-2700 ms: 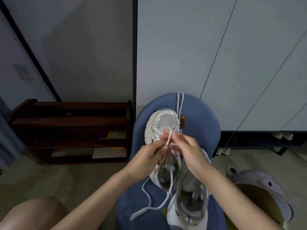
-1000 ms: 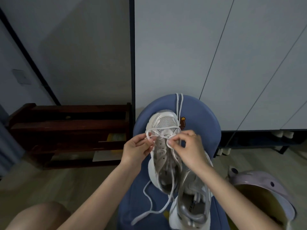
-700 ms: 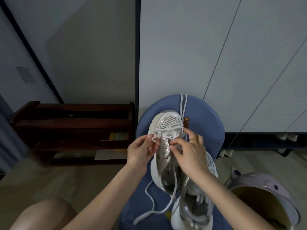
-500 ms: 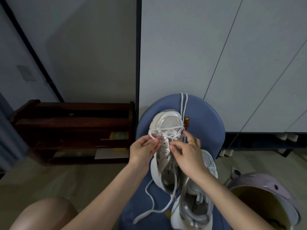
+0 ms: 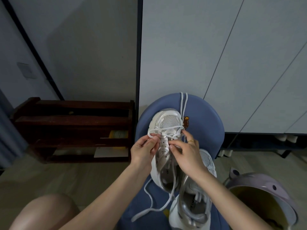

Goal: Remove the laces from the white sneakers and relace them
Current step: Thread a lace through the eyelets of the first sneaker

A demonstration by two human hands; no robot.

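Two white sneakers lie on a blue stool (image 5: 204, 128). The far sneaker (image 5: 167, 123) points away from me, its white lace (image 5: 166, 128) crossing loosely over the lowest eyelets. My left hand (image 5: 143, 151) pinches the lace at the shoe's left side. On the right side, my right hand (image 5: 186, 153) pinches the lace over the tongue; it wears a ring. One loose lace end (image 5: 149, 209) trails down over the stool's front. A second lace (image 5: 183, 103) hangs over the stool's far edge. The near sneaker (image 5: 192, 208) lies under my right forearm.
A dark wooden shoe rack (image 5: 73, 130) stands on the floor at the left. White cabinet doors (image 5: 216, 55) rise behind the stool. A lilac bin (image 5: 265, 196) with an open top stands at the lower right. My knee (image 5: 43, 211) shows at the lower left.
Both hands have stayed at the lower eyelets of the far sneaker, shifting slightly. The lace now forms a loose loop across the toe end, where 2.7 s ago it was pulled straight up.
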